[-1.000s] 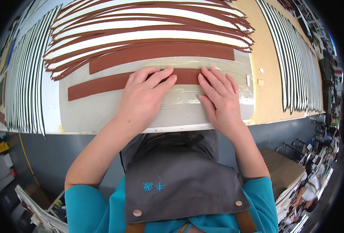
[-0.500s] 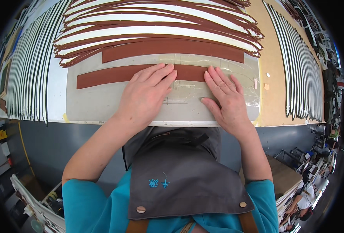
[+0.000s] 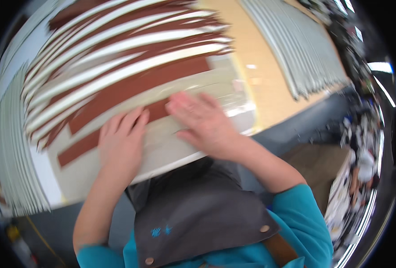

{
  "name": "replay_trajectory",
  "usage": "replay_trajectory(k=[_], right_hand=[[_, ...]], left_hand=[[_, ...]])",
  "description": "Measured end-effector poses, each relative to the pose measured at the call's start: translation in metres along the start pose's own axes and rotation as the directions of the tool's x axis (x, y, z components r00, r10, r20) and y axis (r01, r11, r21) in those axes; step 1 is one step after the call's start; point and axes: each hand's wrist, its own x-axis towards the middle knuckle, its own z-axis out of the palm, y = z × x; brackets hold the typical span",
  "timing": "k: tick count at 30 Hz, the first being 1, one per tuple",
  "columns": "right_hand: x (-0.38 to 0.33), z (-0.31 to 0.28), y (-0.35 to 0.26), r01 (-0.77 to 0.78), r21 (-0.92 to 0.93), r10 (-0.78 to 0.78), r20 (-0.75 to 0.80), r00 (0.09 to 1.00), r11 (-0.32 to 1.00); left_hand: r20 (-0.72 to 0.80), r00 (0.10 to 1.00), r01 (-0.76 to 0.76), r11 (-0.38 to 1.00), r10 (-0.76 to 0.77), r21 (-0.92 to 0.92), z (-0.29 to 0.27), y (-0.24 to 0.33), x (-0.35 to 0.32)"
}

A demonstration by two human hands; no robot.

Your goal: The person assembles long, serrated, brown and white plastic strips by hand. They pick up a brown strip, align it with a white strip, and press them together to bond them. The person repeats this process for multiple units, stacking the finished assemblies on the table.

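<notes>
My left hand [image 3: 122, 143] lies palm down with fingers stretched out over a flat reddish-brown strip [image 3: 78, 151], near its middle. My right hand [image 3: 202, 123] rests at the strip's right end, fingers extended and thumb apart; motion smears its fingertips. Between the two hands a short piece of the strip shows. Beneath it is a grey mat [image 3: 162, 142] with a clear, shiny sheet toward the right. A second, wider brown strip [image 3: 148, 84] lies just beyond, roughly parallel. Neither hand grips anything.
Many layered brown-and-white strips [image 3: 117, 49] with jagged ends fill the far part of the table. Rows of thin pale strips lie at the left [image 3: 14, 147] and the far right [image 3: 292, 49]. A small white piece [image 3: 250, 66] sits on the tan board [image 3: 260, 96].
The whole view has turned, so the table now slopes up to the right and the picture is blurred. Both hands stay flat by the strip; the right has drawn closer to the left.
</notes>
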Motion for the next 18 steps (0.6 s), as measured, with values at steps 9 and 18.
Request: replay_trajectory(k=[9,18], right_hand=[[0.013,0.024,-0.002,0.113,-0.089,-0.115,-0.014,0.993,0.99],[0.026,0.026,-0.007,0.125,-0.075,-0.118,0.093,0.989,0.989]], left_hand=[[0.042,0.998,0.054,0.997,-0.052,-0.055,-0.001,-0.006,-0.008],[-0.097,0.995,-0.015,0.973,-0.007,-0.231,0.008,-0.026,-0.003]])
